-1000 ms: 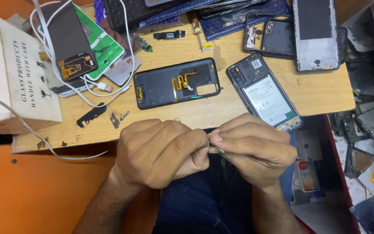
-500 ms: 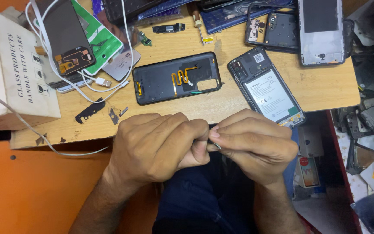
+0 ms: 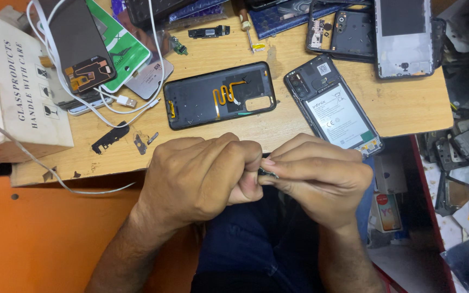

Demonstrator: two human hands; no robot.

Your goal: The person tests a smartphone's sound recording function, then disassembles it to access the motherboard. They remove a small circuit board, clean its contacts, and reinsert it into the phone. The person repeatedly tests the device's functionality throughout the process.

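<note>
Below the bench (image 3: 408, 116) edge, over the lap, left hand (image 3: 199, 179) and right hand (image 3: 321, 182) meet, each grip pressed together on one small dark part (image 3: 268, 173). Fingers hide nearly all of it, so its kind is unclear. Just beyond lie a back cover (image 3: 218, 95) and an opened phone (image 3: 332, 108).

The worktop (image 3: 397, 106) looks like pale, matt wood with fine grain and scuffed patches, and the front below it (image 3: 55, 239) is smooth orange laminate. The black back cover (image 3: 191, 100) is plastic with a dull sheen, carrying a thin copper-coloured flex strip (image 3: 225, 93), while the open phone (image 3: 332, 106) shows a silvery, slightly glossy battery label. The cream box (image 3: 14, 92) is matt cardboard, and the white cable (image 3: 109, 100) is smooth plastic.
</note>
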